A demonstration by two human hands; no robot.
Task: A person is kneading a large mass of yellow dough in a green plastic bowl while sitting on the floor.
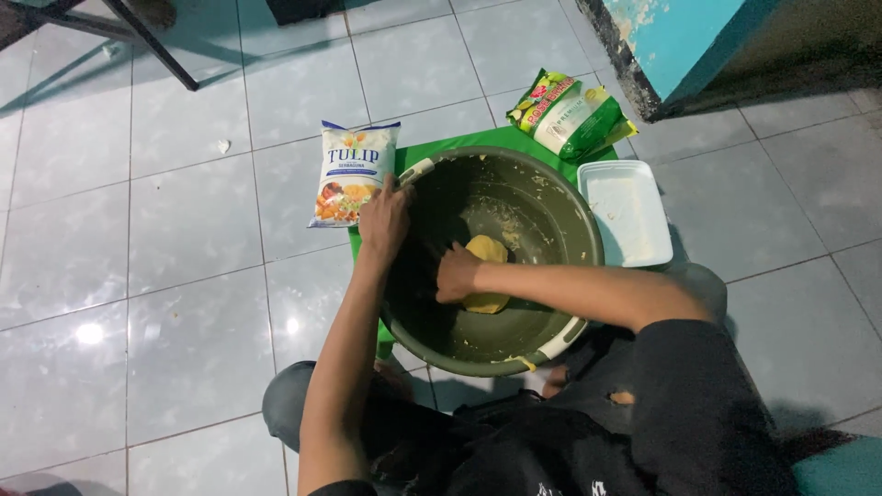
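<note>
Person seated on tiled floor [184, 276], large dark green basin [560, 216] directly in front, resting on a green mat [487, 140]. Left hand [384, 220] grips basin rim at its far-left edge, fingers closed over the rim beside a pale handle. Right hand [457, 274] is inside basin, pressed onto yellow dough [487, 248]; fingers curled on the lump, exact grip cannot be told. Dough lies at basin bottom, approx. centre, just right of the right hand and touching it; long axis runs roughly front-to-back. Right hand is the nearer one; left is apart from the dough. Crumbs on inner wall. White-blue flour bag [354, 173] lies left of basin, green packet [570, 115] beyond it, white tray [627, 213] at right, touching rim.
</note>
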